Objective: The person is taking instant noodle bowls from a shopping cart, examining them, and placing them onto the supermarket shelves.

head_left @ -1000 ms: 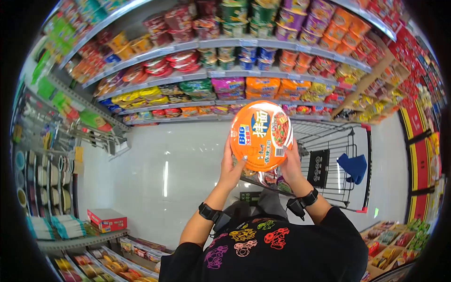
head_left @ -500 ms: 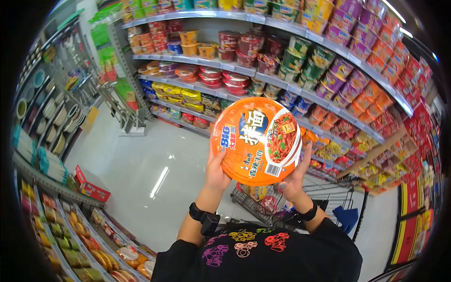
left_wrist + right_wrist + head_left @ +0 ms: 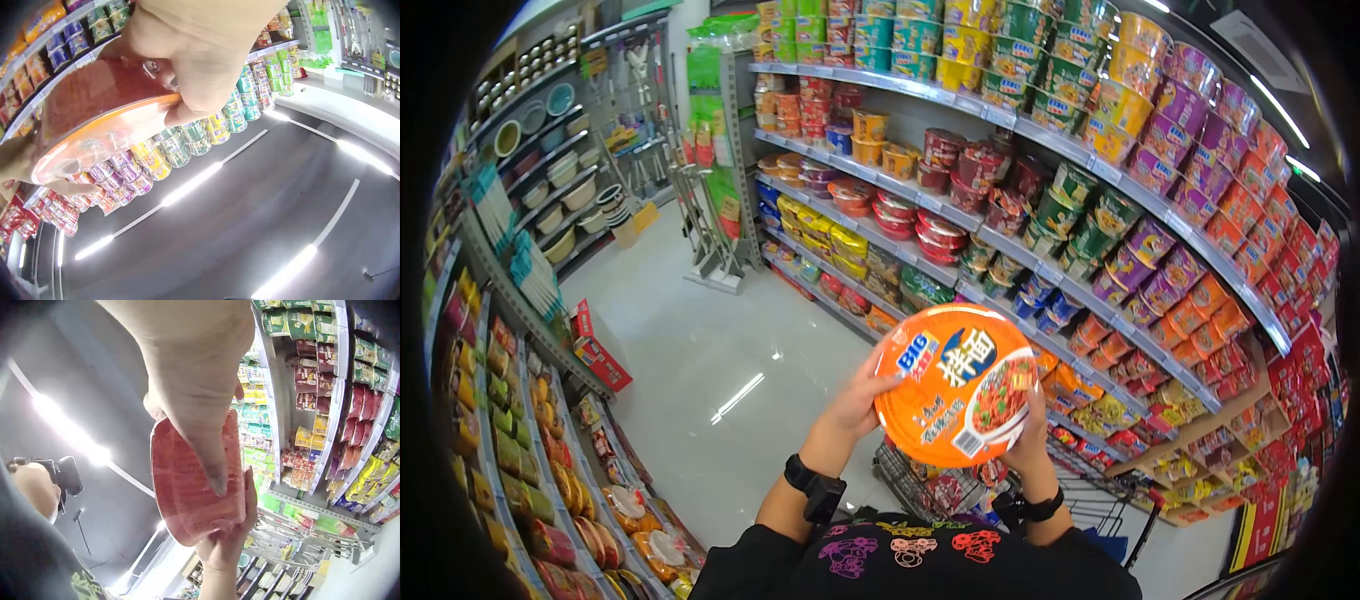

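Observation:
A large round instant noodle bowl (image 3: 935, 410) with an orange lid and a noodle picture is held in front of the chest, its lid facing up toward the head camera. My left hand (image 3: 855, 400) grips its left side, thumb at the lid's edge. On the right side my right hand (image 3: 1030, 440) holds the rim, its fingers partly hidden by the bowl. The right wrist view shows the bowl's reddish side (image 3: 187, 487) between both hands, with the right hand (image 3: 194, 394) in the foreground. In the left wrist view the left hand (image 3: 194, 56) clasps the orange rim.
Below the bowl stands a wire shopping cart (image 3: 1105, 505) with packaged goods inside. Curved shelves (image 3: 1000, 115) packed with cup noodles and bags fill the front and right. Packaged food lines the shelf (image 3: 540, 430) at the left, near a red box (image 3: 600, 350). Glossy floor (image 3: 710, 350) lies between.
The view has turned left and tilted up, bringing the upper shelves and left aisle into sight. Both hands keep holding the noodle bowl, which now appears lower and turned somewhat clockwise in the frame.

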The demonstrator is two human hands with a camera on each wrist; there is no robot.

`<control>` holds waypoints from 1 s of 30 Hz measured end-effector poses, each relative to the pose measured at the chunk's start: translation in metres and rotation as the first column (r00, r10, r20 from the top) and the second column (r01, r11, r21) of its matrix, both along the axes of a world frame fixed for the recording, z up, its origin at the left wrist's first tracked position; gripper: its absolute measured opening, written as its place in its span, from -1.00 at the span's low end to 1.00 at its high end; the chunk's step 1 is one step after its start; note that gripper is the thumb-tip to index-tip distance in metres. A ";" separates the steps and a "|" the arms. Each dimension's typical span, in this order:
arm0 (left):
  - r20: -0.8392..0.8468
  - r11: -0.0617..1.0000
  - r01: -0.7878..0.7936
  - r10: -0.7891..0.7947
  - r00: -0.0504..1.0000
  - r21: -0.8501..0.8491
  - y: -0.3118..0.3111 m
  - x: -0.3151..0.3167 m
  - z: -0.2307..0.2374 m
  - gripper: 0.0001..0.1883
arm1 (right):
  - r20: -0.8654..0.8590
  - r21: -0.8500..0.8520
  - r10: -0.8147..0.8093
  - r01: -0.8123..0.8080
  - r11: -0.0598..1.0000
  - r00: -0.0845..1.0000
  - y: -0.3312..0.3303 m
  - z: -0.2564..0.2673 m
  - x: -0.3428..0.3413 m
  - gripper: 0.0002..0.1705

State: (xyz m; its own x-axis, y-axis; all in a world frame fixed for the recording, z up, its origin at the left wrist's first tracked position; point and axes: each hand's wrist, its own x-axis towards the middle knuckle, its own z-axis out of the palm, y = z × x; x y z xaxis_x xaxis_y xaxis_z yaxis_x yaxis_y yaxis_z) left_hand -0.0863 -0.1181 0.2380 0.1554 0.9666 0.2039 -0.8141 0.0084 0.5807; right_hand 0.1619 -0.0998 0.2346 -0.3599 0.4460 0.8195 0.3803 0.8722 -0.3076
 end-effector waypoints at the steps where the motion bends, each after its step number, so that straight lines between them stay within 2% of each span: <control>1: -0.037 1.000 0.000 0.000 0.999 -0.004 -0.004 0.000 -0.002 -0.31 | 0.011 -0.006 0.016 -0.016 1.000 1.000 0.000 -0.010 0.005 0.06; 4: -0.078 0.999 -0.009 0.006 0.997 -0.038 -0.016 0.004 -0.006 -0.30 | 0.030 -0.008 0.026 -0.026 1.000 0.999 -0.004 -0.008 0.007 -0.04; 6: -0.069 0.995 -0.013 0.007 0.998 -0.100 -0.027 0.003 -0.007 -0.31 | -0.036 -0.043 0.131 -0.132 0.990 0.991 -0.001 -0.008 0.004 -0.12; 10: -0.120 0.994 0.007 -0.020 0.993 -0.112 -0.044 -0.009 -0.037 -0.29 | -0.245 -0.170 0.276 -0.321 0.932 0.930 -0.002 -0.015 -0.006 -0.22; 12: -0.123 0.998 -0.067 0.065 0.990 -0.009 -0.052 -0.007 -0.015 -0.28 | -0.402 -0.264 0.308 -0.432 0.862 0.862 -0.003 -0.023 -0.013 -0.24; 14: -0.149 0.982 -0.171 0.182 0.972 0.080 -0.056 0.000 0.016 -0.25 | -0.504 -0.340 0.254 -0.460 0.820 0.825 -0.007 -0.023 -0.023 -0.32; 17: -0.195 0.920 -0.313 0.361 0.912 0.236 -0.058 0.002 0.038 -0.17 | -0.561 -0.304 0.249 -0.476 0.825 0.790 -0.007 -0.015 -0.038 -0.38; 18: -0.188 0.912 -0.312 0.367 0.911 0.266 -0.061 -0.001 0.043 -0.15 | -0.585 -0.287 0.255 -0.491 0.823 0.770 -0.005 -0.018 -0.042 -0.41; 20: -0.168 0.894 -0.305 0.373 0.912 0.329 -0.067 -0.009 0.052 -0.10 | -0.695 -0.336 0.219 -0.579 0.743 0.685 -0.007 -0.019 -0.051 -0.45; 21: -0.198 0.869 -0.331 0.421 0.885 0.368 -0.068 -0.014 0.053 -0.08 | -0.752 -0.313 0.250 -0.665 0.678 0.610 -0.013 -0.008 -0.059 -0.51; 22: -0.221 0.841 -0.355 0.468 0.855 0.408 -0.069 -0.019 0.053 -0.06 | -0.845 -0.367 0.165 -0.776 0.513 0.508 -0.022 0.001 -0.066 -0.56; 23: -0.239 0.809 -0.378 0.517 0.822 0.451 -0.071 -0.025 0.053 -0.04 | -0.883 -0.368 0.133 -0.839 0.400 0.451 -0.030 0.009 -0.074 -0.58; 26: -0.291 0.701 -0.484 0.682 0.671 0.525 -0.077 -0.046 0.051 0.19 | -0.956 -0.289 0.042 -0.956 0.058 0.292 -0.047 0.022 -0.101 -0.62; 27: -0.282 0.704 -0.512 0.685 0.672 0.492 -0.079 -0.055 0.053 0.36 | -0.965 -0.234 0.132 -0.972 -0.040 0.227 -0.046 0.015 -0.111 -0.56; 30: -0.306 0.698 -0.481 0.687 0.659 0.531 -0.092 -0.090 0.050 0.40 | -0.968 -0.141 -0.136 -0.904 -0.403 0.212 -0.056 0.006 -0.139 -0.42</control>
State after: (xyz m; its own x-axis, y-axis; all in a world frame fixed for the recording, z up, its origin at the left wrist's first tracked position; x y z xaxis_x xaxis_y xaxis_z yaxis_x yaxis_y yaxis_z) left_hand -0.1761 -0.2105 0.2878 -0.2449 0.7399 0.6266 -0.2048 -0.6712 0.7125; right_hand 0.0229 -0.1557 0.2403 -0.7837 0.6105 0.1147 -0.5937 -0.6820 -0.4271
